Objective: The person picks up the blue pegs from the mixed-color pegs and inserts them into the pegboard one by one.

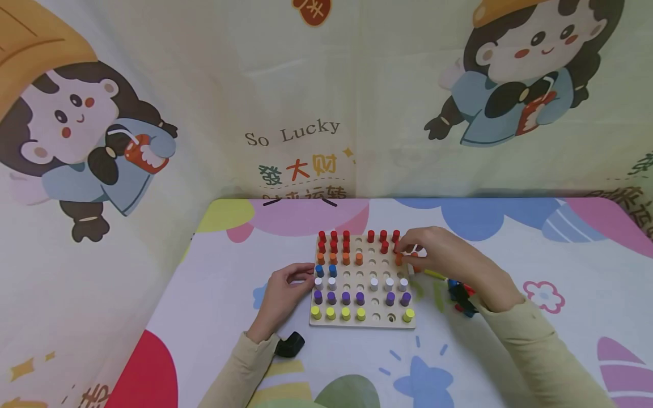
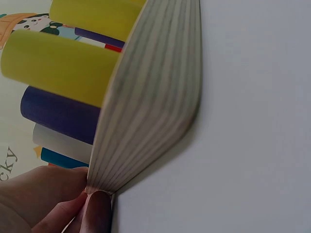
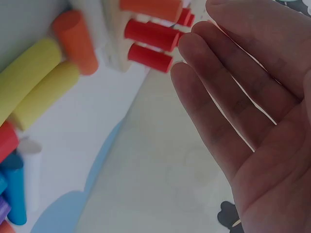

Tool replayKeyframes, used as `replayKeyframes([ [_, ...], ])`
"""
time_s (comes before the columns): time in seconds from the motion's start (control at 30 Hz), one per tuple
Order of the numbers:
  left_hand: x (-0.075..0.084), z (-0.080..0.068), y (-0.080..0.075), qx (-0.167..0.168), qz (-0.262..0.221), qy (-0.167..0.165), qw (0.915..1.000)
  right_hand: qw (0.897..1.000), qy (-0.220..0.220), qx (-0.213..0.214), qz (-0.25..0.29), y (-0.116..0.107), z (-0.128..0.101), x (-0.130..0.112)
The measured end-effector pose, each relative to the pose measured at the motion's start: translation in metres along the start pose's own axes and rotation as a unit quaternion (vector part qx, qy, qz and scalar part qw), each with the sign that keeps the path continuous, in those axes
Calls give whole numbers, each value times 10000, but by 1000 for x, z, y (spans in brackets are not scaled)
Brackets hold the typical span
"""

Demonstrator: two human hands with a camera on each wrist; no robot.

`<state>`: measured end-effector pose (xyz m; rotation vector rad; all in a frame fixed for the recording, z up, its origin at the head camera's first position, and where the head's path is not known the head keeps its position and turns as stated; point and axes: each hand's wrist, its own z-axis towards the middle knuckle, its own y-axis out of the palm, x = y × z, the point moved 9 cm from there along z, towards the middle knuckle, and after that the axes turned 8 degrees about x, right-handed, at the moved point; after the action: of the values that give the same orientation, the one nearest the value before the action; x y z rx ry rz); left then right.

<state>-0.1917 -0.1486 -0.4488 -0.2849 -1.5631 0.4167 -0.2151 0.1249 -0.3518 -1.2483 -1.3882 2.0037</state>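
Pinching the pegboard by its left edge, left hand presumably steadied it. Right hand hung, fingers extended, grip seemingly empty, beside an orange peg seated at right edge. Loose pegs lay right on the worktop, likely for quick reach.

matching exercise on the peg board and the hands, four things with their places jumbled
1. left hand
2. right hand
3. yellow row
4. purple row

A. lowest row in the head view
B. touching the board's left edge
C. between the white row and the yellow row
D. at the board's right side

Pairs: 1-B, 2-D, 3-A, 4-C
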Motion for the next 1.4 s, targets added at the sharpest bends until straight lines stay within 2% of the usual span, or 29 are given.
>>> replayKeyframes([
  [0.53, 0, 0, 1, -24, -38, 6, 10000, 9997, 192, 153, -87, -7, -20, 33],
  [1.0, 2, -1, 0, 18, -4, 40, 10000, 9981, 531, 66, -289, -6, -32, 58],
  [1.4, 2, -1, 0, -5, -39, 66, 10000, 9971, 581, 125, -475, -6, -38, 70],
])
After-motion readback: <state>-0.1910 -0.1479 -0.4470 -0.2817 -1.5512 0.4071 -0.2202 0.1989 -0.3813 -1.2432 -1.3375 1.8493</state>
